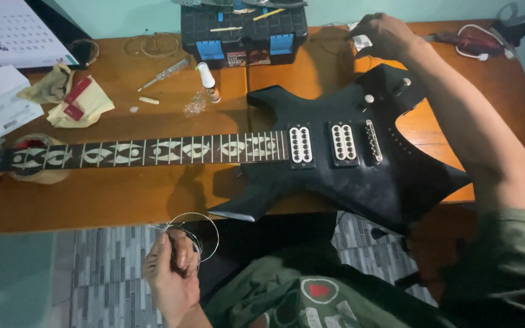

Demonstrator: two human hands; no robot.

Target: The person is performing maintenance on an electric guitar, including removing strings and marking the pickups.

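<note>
A black, sharp-pointed electric guitar lies flat on the wooden table, its inlaid neck running left and no strings showing on it. Below the table edge, my left hand is shut on a coiled guitar string, which loops up in a thin ring. My right hand reaches over the guitar body to the far side of the table and is closed around a small white packet, partly hidden by my fingers.
A black toolbox with blue latches stands at the back. A small white bottle, a screwdriver, yellow cloths, papers and coiled strings lie on the left half. A tape roll props the neck.
</note>
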